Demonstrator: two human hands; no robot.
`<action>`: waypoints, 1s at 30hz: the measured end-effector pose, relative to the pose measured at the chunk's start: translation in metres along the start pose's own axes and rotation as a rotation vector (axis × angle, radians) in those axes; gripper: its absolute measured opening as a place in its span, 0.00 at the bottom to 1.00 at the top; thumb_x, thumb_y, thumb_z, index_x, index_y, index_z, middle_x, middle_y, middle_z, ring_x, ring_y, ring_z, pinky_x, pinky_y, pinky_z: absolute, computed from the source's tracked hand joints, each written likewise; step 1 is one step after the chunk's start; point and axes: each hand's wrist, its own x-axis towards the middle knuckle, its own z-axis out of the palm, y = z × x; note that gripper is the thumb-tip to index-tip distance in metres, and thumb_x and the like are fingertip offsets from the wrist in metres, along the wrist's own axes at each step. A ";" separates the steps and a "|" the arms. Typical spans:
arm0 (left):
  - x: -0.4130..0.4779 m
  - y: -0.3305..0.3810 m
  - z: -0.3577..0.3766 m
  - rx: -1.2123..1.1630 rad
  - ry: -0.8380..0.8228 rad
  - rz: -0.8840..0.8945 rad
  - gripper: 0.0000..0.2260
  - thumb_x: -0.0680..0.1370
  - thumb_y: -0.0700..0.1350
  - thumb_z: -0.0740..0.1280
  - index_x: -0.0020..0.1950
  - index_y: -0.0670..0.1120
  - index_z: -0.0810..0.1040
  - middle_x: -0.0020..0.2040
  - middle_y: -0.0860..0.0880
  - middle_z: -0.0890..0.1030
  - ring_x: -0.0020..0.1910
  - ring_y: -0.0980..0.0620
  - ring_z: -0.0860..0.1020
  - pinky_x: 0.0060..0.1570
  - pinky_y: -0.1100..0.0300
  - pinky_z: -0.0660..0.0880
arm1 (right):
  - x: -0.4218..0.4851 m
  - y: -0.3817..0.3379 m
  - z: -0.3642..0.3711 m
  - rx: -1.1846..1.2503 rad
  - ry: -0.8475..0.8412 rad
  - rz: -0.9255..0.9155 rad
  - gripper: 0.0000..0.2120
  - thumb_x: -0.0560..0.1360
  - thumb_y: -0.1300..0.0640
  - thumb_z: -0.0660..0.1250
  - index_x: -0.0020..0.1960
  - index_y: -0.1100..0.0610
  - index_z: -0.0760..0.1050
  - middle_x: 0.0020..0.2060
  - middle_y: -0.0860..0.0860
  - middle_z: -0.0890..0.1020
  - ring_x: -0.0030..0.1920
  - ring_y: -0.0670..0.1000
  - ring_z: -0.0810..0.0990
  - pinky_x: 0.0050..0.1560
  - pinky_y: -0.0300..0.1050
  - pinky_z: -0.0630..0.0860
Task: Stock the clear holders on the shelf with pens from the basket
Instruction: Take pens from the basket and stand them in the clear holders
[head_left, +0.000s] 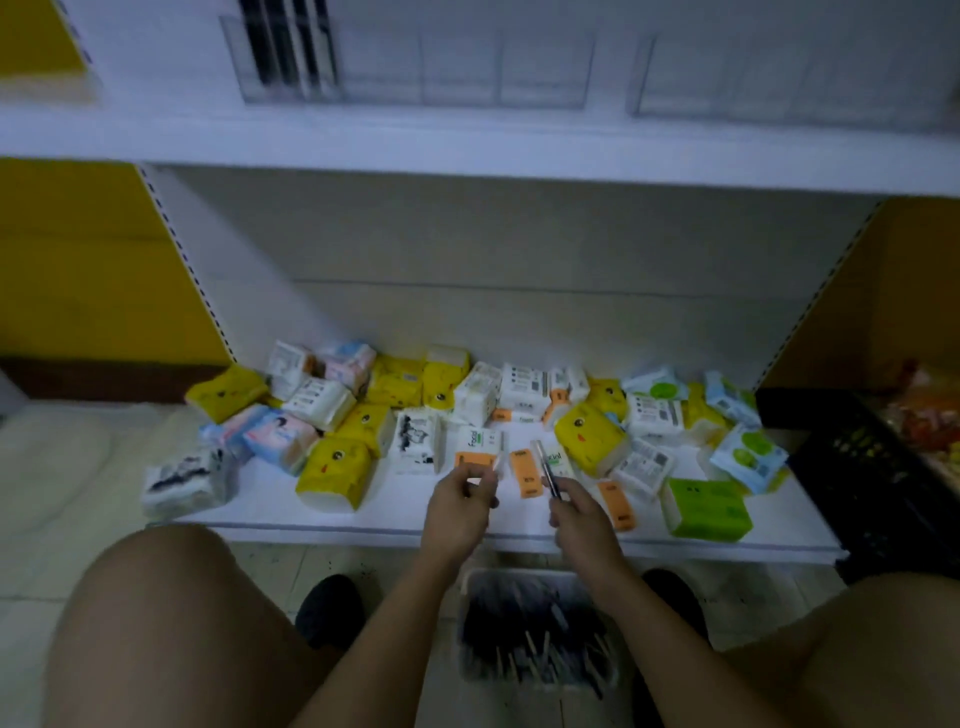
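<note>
At centre, right hand (576, 512) gripping dark pen (545, 465), left hand (460, 493) beside it pinching small pale item (497, 462), basket (519, 573) of pens (540, 642) lower centre, clear holders (457, 73) at top.

the shelf (467, 150) is white between yellow side panels (78, 270). on it lie yellow packs (335, 470) printed with small dark-eyed faces, a bright green pack (709, 509), pale blue and pink packs (275, 436), and white packs (524, 387) with orange labels (523, 470). the pen (549, 475) is dark with a pale end, the small piece (500, 461) beside it whitish, the crate (872, 488) black, the basket (470, 587) pale.
</note>
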 end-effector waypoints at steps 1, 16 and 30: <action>-0.001 0.011 -0.008 -0.001 -0.007 0.046 0.08 0.80 0.52 0.63 0.48 0.48 0.77 0.37 0.48 0.80 0.28 0.55 0.73 0.32 0.62 0.69 | -0.005 -0.011 0.002 0.024 -0.006 -0.059 0.08 0.82 0.57 0.57 0.49 0.49 0.74 0.30 0.49 0.70 0.26 0.46 0.66 0.27 0.39 0.62; -0.006 0.195 -0.109 0.040 0.181 0.492 0.11 0.79 0.47 0.66 0.48 0.41 0.82 0.39 0.51 0.83 0.38 0.59 0.79 0.40 0.69 0.73 | -0.030 -0.227 0.002 0.137 -0.028 -0.582 0.07 0.82 0.57 0.58 0.49 0.52 0.74 0.35 0.48 0.74 0.28 0.44 0.68 0.32 0.42 0.64; -0.003 0.321 -0.194 0.126 0.237 0.783 0.14 0.79 0.45 0.66 0.64 0.51 0.76 0.44 0.51 0.84 0.43 0.57 0.82 0.44 0.61 0.81 | -0.029 -0.366 0.015 0.118 -0.024 -0.894 0.10 0.78 0.46 0.62 0.40 0.38 0.77 0.35 0.43 0.82 0.36 0.37 0.78 0.33 0.27 0.72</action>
